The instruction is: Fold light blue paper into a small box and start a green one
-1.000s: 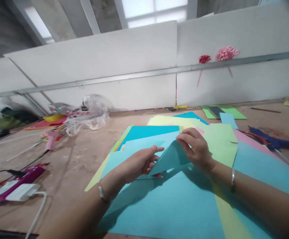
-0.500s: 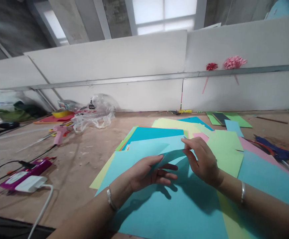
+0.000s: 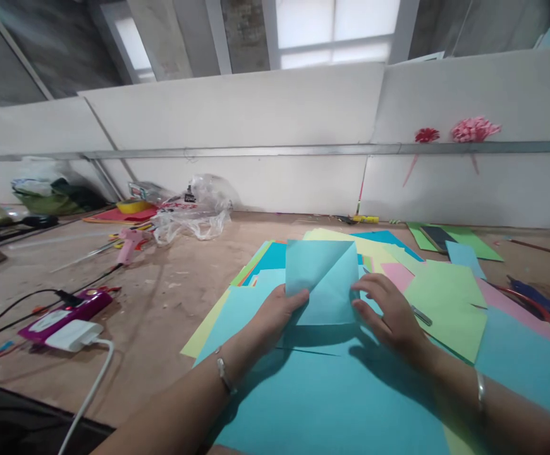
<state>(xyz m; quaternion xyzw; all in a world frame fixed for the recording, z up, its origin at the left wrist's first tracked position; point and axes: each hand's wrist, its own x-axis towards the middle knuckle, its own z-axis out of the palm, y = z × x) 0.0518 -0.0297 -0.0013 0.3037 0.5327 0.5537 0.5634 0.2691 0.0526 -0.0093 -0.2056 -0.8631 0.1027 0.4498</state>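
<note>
A square of light blue paper (image 3: 325, 287) with a diagonal crease stands raised above the stack, its face toward me. My left hand (image 3: 282, 313) grips its left edge, thumb in front and fingers hidden behind. At the right edge is my right hand (image 3: 384, 309), its thumb and fingers apart and the tips at or very near the paper. Beneath both hands lies a large blue sheet (image 3: 336, 398). A small metal piece (image 3: 421, 315) lies beside my right hand on a light green sheet (image 3: 448, 303).
On the left are a purple power strip (image 3: 71, 313) with a white charger (image 3: 74, 335), a pink glue gun (image 3: 129, 245) and a crumpled plastic bag (image 3: 199, 218). Blue-handled pliers (image 3: 545, 300) lie at the right. A white partition (image 3: 237, 117) stands behind the table.
The light blue paper has turned from nearly edge-on to upright, facing me, and shows its diagonal crease. My right hand has loosened from its pinch. The view has shifted left.
</note>
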